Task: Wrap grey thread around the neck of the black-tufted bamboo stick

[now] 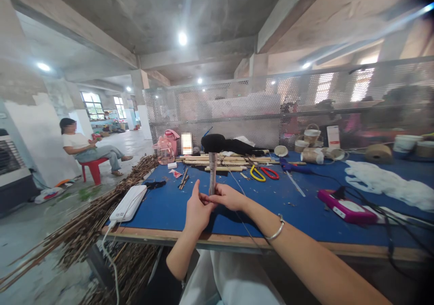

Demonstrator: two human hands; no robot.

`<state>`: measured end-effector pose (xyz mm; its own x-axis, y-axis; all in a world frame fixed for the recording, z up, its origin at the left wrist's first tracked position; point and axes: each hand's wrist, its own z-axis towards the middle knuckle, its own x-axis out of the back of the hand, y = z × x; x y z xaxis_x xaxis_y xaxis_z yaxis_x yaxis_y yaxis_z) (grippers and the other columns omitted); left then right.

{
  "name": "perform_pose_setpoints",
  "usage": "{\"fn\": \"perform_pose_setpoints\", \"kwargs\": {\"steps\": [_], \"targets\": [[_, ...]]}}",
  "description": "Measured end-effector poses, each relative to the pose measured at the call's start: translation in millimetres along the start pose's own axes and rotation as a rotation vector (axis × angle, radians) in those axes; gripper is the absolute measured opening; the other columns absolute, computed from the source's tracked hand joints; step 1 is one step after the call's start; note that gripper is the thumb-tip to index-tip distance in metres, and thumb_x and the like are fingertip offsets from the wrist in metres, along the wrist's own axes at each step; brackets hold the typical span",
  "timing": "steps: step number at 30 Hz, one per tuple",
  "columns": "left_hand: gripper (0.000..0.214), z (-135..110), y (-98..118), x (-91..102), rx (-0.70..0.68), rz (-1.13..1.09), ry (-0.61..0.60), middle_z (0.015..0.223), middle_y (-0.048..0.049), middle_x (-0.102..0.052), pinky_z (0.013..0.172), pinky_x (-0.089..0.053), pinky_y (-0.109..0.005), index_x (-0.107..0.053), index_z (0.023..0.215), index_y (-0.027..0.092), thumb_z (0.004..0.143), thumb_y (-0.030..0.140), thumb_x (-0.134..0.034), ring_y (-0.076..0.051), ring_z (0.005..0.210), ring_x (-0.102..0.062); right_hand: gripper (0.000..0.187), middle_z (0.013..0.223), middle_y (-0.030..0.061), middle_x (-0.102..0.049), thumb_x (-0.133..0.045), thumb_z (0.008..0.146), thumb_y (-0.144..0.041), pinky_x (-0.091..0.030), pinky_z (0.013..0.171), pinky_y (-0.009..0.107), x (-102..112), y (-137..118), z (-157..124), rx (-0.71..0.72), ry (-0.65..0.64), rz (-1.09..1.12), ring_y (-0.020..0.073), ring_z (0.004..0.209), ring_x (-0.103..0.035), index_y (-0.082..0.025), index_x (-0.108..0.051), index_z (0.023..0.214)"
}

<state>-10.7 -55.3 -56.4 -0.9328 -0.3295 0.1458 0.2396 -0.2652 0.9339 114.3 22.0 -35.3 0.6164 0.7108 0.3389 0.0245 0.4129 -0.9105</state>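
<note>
An upright pale stick (212,173) stands in front of me above the blue tabletop. A rounded black fuzzy bundle (213,143) sits at its top end, and a long black tail (242,146) of the same look stretches to the right. My right hand (228,196) pinches the stick near its lower end. At the same spot my left hand (200,207) has its fingertips closed against the stick's base, with one finger raised. The very bottom of the stick is hidden by my fingers. A thin wire or thread (237,183) runs down past my right wrist.
Behind the stick lie several bamboo sticks (196,160), yellow-handled scissors (257,173), red-handled scissors (270,173) and a blue glue gun (293,167). A white power bank (129,204) lies left; a magenta device (346,207) with cables lies right. A person (81,146) sits far left.
</note>
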Motion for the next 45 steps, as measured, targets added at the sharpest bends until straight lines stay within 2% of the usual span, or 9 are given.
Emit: {"fn": "perform_pose_setpoints", "kwargs": {"steps": [6,10,16,22,27,32,36,41,45], "targets": [[0.081,-1.6,2.6,4.2,0.011,-0.052,-0.059,0.072,-0.0004,-0.065,0.065,-0.047,-0.024,-0.020,0.140,0.014,0.070,0.015,-0.061,-0.012,0.063,-0.059,0.034,0.071,0.0014,-0.060,-0.063,0.073,-0.042,-0.045,0.065,0.029,2.3,2.9,0.5,-0.020,0.011,0.046,0.0134,0.065,-0.057,-0.013,-0.052,0.087],[0.077,-0.9,0.3,2.8,0.019,-0.094,-0.120,0.078,-0.0023,-0.066,0.065,-0.047,-0.025,-0.022,0.139,0.014,0.071,0.013,-0.057,-0.012,0.066,-0.059,0.038,0.085,0.0056,-0.063,-0.062,0.074,-0.040,-0.046,0.070,0.029,1.0,0.9,-0.2,-0.037,0.035,0.030,0.0149,0.075,-0.059,-0.012,-0.051,0.097],[0.079,2.1,-4.3,-2.6,-0.020,0.039,-0.006,0.075,0.0012,-0.058,0.063,-0.045,-0.023,-0.038,0.132,0.015,0.059,0.015,-0.070,-0.010,0.062,-0.054,0.039,0.085,0.0053,-0.062,-0.063,0.074,-0.038,-0.045,0.069,0.029,-1.2,-1.4,-0.5,-0.026,0.023,-0.005,0.0152,0.074,-0.058,-0.011,-0.050,0.099],[0.071,0.5,-1.6,1.0,-0.010,-0.041,-0.069,0.071,0.0008,-0.060,0.060,-0.046,-0.024,-0.031,0.134,0.013,0.069,0.016,-0.061,-0.011,0.058,-0.055,0.032,0.078,0.0025,-0.060,-0.065,0.071,-0.036,-0.044,0.070,0.029,3.1,3.4,0.0,0.012,-0.027,0.051,0.0140,0.071,-0.056,-0.012,-0.052,0.088],[0.064,-2.4,-1.7,4.2,-0.055,-0.015,-0.122,0.082,-0.0042,-0.066,0.065,-0.046,-0.026,-0.029,0.136,0.016,0.077,0.018,-0.054,-0.013,0.067,-0.059,0.028,0.076,0.0020,-0.057,-0.064,0.072,-0.035,-0.042,0.072,0.030,6.5,7.5,1.4,0.037,-0.006,0.023,0.0135,0.072,-0.053,-0.013,-0.052,0.082],[0.071,-2.0,-0.3,1.5,-0.080,0.100,-0.041,0.085,-0.0037,-0.063,0.073,-0.045,-0.026,-0.035,0.133,0.014,0.068,0.018,-0.063,-0.014,0.075,-0.058,0.026,0.079,0.0026,-0.058,-0.063,0.072,-0.034,-0.043,0.073,0.031,4.9,3.7,0.4,0.013,0.005,-0.019,0.0144,0.074,-0.054,-0.013,-0.053,0.085],[0.069,0.6,-0.9,-0.1,-0.036,0.126,0.003,0.073,0.0010,-0.058,0.065,-0.045,-0.024,-0.041,0.129,0.013,0.065,0.019,-0.066,-0.011,0.063,-0.053,0.026,0.075,0.0019,-0.058,-0.063,0.072,-0.035,-0.043,0.069,0.030,3.8,1.4,-0.9,-0.011,0.002,-0.010,0.0136,0.070,-0.053,-0.013,-0.054,0.082],[0.063,-0.1,-4.6,3.2,-0.059,0.069,-0.053,0.075,-0.0009,-0.061,0.065,-0.045,-0.024,-0.036,0.132,0.014,0.073,0.021,-0.059,-0.012,0.065,-0.056,0.030,0.075,0.0018,-0.056,-0.064,0.072,-0.039,-0.042,0.072,0.029,4.2,2.7,-1.0,0.033,0.002,-0.001,0.0129,0.071,-0.052,-0.012,-0.054,0.079],[0.063,-4.1,-1.4,6.1,-0.124,0.072,-0.153,0.081,-0.0032,-0.065,0.069,-0.045,-0.026,-0.027,0.138,0.016,0.078,0.016,-0.048,-0.014,0.070,-0.059,0.037,0.074,0.0010,-0.057,-0.064,0.070,-0.045,-0.043,0.067,0.028,3.7,1.2,-1.3,-0.012,0.018,0.020,0.0124,0.068,-0.052,-0.013,-0.052,0.084]]}}
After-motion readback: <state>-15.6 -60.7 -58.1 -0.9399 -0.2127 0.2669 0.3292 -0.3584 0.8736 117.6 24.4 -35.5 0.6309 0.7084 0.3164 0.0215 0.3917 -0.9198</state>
